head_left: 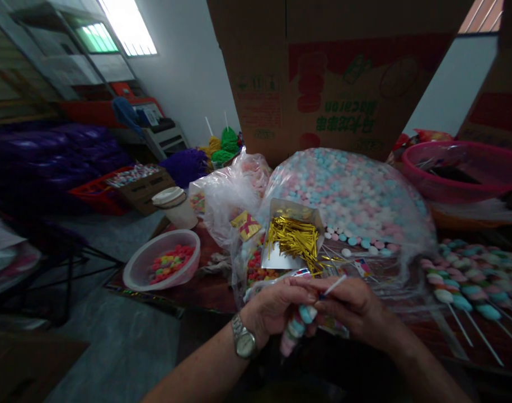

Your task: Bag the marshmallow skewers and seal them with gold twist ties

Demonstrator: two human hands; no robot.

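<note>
While the left hand and the right hand are closed on the marshmallow skewer between them, its long axis slants from the pink end, lower left, to the white stick, upper right.

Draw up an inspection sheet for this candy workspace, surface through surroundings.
Surface: dark reddish table, largely covered.
Job's things: marshmallow skewer in hand; gold ties in open box; more skewers lying at right.
Clutter: large marshmallow bag; bowl of colourful candies.
Hands: left hand holds the skewer; right hand at its stick end, grip partly hidden.
Cables: nothing seen.
Surroundings: cardboard carton behind the bag; pink basin at right.
</note>
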